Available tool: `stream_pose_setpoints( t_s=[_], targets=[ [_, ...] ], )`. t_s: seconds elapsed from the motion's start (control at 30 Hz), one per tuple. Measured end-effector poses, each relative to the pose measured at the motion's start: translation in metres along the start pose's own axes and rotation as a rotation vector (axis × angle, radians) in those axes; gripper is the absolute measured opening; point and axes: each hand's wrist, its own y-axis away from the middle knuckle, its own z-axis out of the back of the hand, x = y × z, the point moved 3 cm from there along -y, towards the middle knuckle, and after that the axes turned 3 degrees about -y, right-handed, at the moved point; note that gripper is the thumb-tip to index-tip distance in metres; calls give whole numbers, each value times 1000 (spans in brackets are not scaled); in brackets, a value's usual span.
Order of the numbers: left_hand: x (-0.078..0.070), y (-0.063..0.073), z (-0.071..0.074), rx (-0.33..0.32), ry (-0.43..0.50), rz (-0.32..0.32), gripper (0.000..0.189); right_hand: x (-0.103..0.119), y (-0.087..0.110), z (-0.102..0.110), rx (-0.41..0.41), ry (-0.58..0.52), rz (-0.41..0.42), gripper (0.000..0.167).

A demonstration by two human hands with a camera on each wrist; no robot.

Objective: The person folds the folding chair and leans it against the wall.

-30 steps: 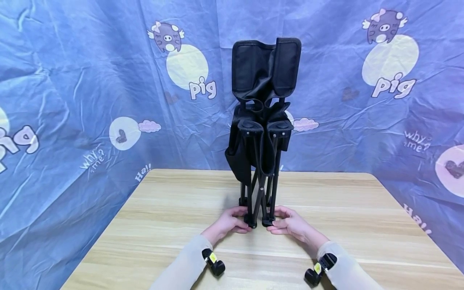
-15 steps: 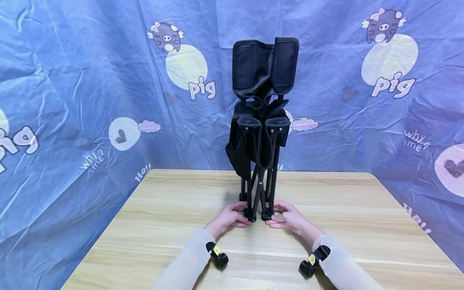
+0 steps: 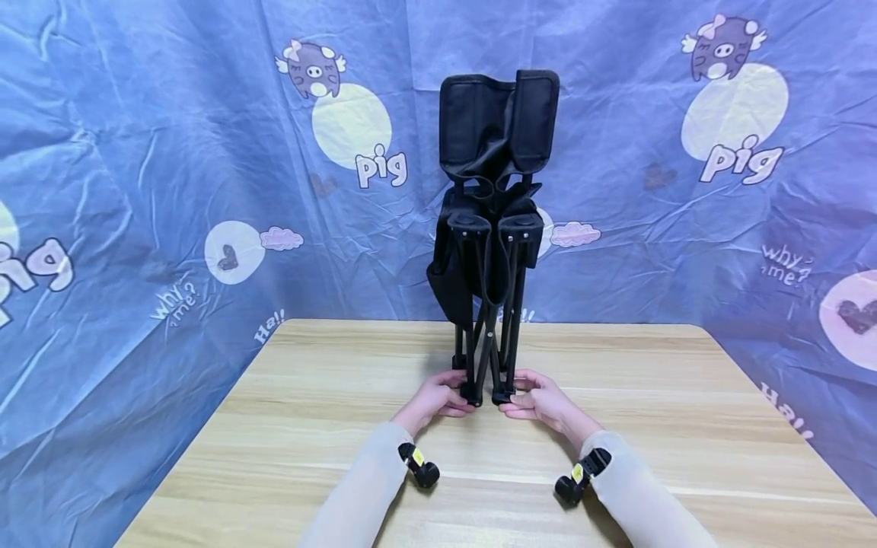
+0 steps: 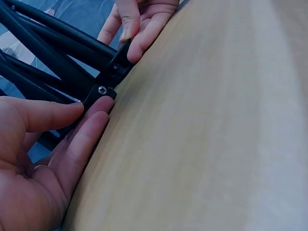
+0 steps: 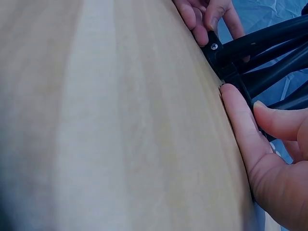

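Note:
A black folding camp chair (image 3: 467, 129) stands upright and folded on the wooden table (image 3: 329, 426), its fabric bunched between the frame tubes. My left hand (image 3: 435, 397) grips the plastic foot of the near left leg, thumb in front and fingers reaching behind and below. On the other side, my right hand (image 3: 544, 401) pinches the near right foot (image 3: 503, 397) the same way. In the left wrist view a screw head shows on the left foot (image 4: 102, 90), beside the thumb. The right wrist view has the right index finger (image 5: 238, 108) lying along the tabletop under its foot.
Behind the table hangs a blue cloth backdrop (image 3: 589, 152) printed with pigs and lettering. A small black camera (image 3: 419, 466) sits on the left wrist, and another camera (image 3: 581, 476) on the right, both over pale sleeves.
The chair has slid away from me toward the back of the table and slightly left. Both hands have moved along with it, keeping their hold on the feet.

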Motion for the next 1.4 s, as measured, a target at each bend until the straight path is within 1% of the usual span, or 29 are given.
stream_pose_setpoints(
  t_s=[0.27,0.4,0.6,0.93,1.03,1.2,1.4],
  targets=[
    [-2,-10,2,-8,-4,-2,68,2,-10,3,-42,-3,3,57],
    [-4,-15,2,-27,4,0,68,3,-15,4,-59,0,19,57],
    [-5,-22,2,-64,23,7,67,3,-23,7,-102,-13,18,56],
    [-5,-31,1,-113,49,-24,65,4,-33,8,-145,-22,27,54],
    [-6,-33,-1,-144,56,-31,64,6,-34,7,-176,-25,39,55],
    [-6,-35,-4,-222,70,-47,60,6,-36,4,-252,-56,67,52],
    [-6,-37,-6,-303,88,-73,54,5,-39,1,-324,-85,102,48]
  ],
)
